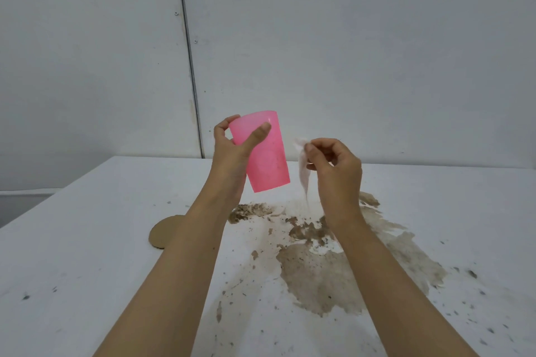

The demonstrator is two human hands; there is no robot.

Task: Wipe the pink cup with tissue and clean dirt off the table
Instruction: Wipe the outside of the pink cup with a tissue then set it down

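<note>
Pink cup (265,153): one unit, held in the air above the table (87,240), just left of frame centre. It is tilted, with its wider end toward 5 o'clock and its narrower end toward 11 o'clock. Faint dark specks show on its side wall.

Left hand (232,151): one, gripping the cup at its upper part. The thumb lies across the near side of the cup and the remaining fingers curl around the far left side. The grip is closed on the cup wall.

Right hand (333,168): one, at 3 o'clock from the cup, near it but not touching it. The thumb and forefinger pinch the top of one tissue (303,168); the other fingers are curled inward toward the palm. The tissue is white and crumpled, and it hangs down from the pinch to a narrow point toward 6 o'clock. It hangs between the cup and the right wrist, clear of the cup.

Dirt (313,275): one large brown wet stain spreads across the white table below both hands, from centre toward 4 o'clock. Several smaller brown clumps lie at its upper edge, and many dark specks scatter across the table surface to 5 and 7 o'clock.

Cardboard disc (164,230): one, flat on the table at 8 o'clock from the cup, partly hidden behind the left forearm.

Wall (348,38): grey panels behind the table, with one vertical seam.
</note>
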